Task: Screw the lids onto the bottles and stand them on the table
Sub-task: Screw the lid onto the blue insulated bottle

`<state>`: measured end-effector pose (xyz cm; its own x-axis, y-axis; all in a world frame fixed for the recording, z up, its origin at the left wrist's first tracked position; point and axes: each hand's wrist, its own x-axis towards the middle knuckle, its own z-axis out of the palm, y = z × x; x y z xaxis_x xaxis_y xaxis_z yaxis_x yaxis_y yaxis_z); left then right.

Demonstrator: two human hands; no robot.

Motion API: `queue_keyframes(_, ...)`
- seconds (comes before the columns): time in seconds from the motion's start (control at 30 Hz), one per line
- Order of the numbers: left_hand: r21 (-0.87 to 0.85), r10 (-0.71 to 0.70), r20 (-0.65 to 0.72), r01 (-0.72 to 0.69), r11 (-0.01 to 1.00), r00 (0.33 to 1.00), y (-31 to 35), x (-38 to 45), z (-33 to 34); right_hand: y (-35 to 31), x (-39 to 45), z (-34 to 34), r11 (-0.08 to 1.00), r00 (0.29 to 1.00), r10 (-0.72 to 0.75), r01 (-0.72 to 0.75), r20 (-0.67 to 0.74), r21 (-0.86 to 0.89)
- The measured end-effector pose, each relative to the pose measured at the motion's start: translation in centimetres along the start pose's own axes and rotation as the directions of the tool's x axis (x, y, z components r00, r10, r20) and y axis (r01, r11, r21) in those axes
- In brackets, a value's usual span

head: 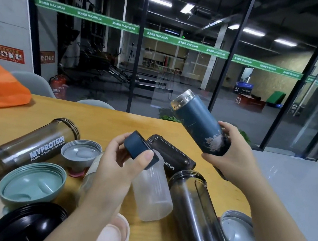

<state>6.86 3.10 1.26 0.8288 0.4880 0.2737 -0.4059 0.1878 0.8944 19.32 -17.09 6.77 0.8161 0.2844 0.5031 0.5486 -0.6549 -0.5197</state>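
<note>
Now, with the right hand gripping the blue flask aloft and tilted, left-hand fingers pinching its blue lid above the bench should square it to the steel mouth before twisting.

Plastic, steel and wood grain

The flask has a matt blue body and a shiny metal neck; its cap is matt blue too. The shaker is smoky glossy plastic, the bottle frosted plastic, the table smooth wood grain.
</note>
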Motion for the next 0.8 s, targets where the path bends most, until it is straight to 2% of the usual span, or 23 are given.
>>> queue_keyframes(0.23, -0.034, -0.037, -0.015, 0.037, 0.999, 0.999, 0.8, -0.3, 0.2, 0.5, -1.8, 0.0, 0.967, 0.966, -0.254, 0.253, -0.048, -0.021)
queue_keyframes(0.37, 0.111, -0.010, -0.052, 0.015, 0.994, 0.999, 0.5, 0.2, -0.1, 1.0, -1.9, 0.6, 0.929, 0.925, -0.370, 0.367, -0.081, -0.050)
queue_keyframes(0.47, 0.180, 0.019, -0.088, -0.003, 0.984, 0.996, 0.4, 0.4, -0.4, 2.0, -1.9, 1.2, 0.905, 0.899, -0.423, 0.412, -0.116, -0.103)
queue_keyframes(0.8, 0.236, 0.096, -0.005, -0.092, 0.967, 0.995, 0.9, 0.3, -0.4, 2.5, -2.7, 2.2, 0.847, 0.839, -0.523, 0.492, -0.152, -0.200)
